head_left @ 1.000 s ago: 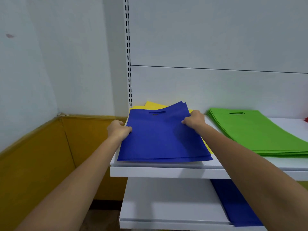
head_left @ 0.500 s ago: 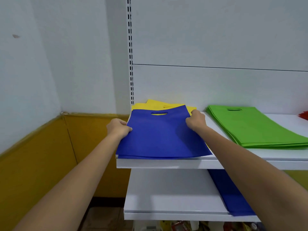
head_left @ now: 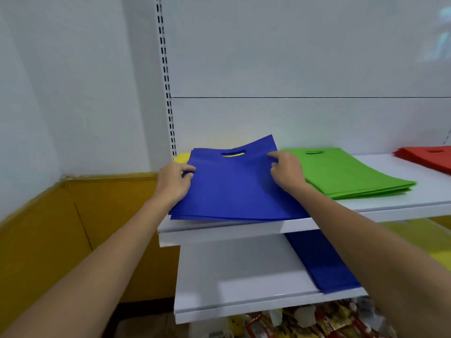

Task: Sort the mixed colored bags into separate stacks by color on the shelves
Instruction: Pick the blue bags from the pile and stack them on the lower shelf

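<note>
Faces a white shelving unit set into the corner of a room. Holds the blue bags by both side edges at the left end of the upper shelf. Pinches the left edge with the left hand, thumb on top and fingers curled under. Grips the right edge near the top with the right hand, fingers bent onto the fabric. Has the far right corner raised, the near edge lying along the shelf's front lip. Shows yellow through the handle slot and at the far left corner, from the yellow bags underneath.

Finds the green bags just to the right on the same white surface, in a flat stack. Finds the red bags well apart from those, at the right border.

Sees on the lower shelf a second blue pile along its right part, partly hidden by the upper shelf. Makes out blurred packets in red, yellow and white below that.

Looks onto a pale back panel crossed by one thin horizontal seam, with a slotted upright at its left edge. Takes in, to the left, a white wall above an ochre lower band.
</note>
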`<action>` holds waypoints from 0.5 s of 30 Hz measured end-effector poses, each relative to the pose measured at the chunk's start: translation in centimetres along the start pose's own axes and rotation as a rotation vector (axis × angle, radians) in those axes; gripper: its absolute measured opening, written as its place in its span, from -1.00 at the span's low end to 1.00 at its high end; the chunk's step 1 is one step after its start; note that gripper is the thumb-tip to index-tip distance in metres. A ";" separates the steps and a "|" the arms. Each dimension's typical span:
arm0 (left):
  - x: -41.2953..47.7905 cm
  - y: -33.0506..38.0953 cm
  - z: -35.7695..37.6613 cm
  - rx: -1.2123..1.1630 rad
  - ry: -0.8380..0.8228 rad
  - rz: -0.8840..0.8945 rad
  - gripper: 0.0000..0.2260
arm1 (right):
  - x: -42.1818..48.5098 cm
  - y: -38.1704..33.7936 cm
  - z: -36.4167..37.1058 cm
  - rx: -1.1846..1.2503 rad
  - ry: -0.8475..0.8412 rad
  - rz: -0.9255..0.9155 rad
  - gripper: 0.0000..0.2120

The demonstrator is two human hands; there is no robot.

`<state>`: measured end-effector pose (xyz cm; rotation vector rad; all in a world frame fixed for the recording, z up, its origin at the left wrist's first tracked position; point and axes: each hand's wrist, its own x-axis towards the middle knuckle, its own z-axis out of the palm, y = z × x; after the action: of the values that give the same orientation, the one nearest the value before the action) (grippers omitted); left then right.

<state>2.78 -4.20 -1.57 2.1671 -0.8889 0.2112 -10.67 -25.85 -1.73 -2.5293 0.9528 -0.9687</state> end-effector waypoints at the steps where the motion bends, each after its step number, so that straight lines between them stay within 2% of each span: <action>1: 0.2 0.7 0.8 0.034 -0.015 0.068 -0.73 | -0.1 0.9 -1.1 -0.049 0.036 0.004 -0.64; 7: 0.0 7.3 7.8 0.019 -0.146 0.310 -0.62 | -3.2 8.6 -9.0 -0.286 0.176 0.135 -0.88; 15: -4.9 21.3 17.7 -0.144 -0.367 0.539 -0.55 | -12.7 20.4 -20.9 -0.454 0.280 0.403 -0.85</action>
<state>-17.12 -24.00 -3.10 1.8205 -1.6397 0.0054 -41.68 -32.97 -1.84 -2.4072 1.8659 -1.0878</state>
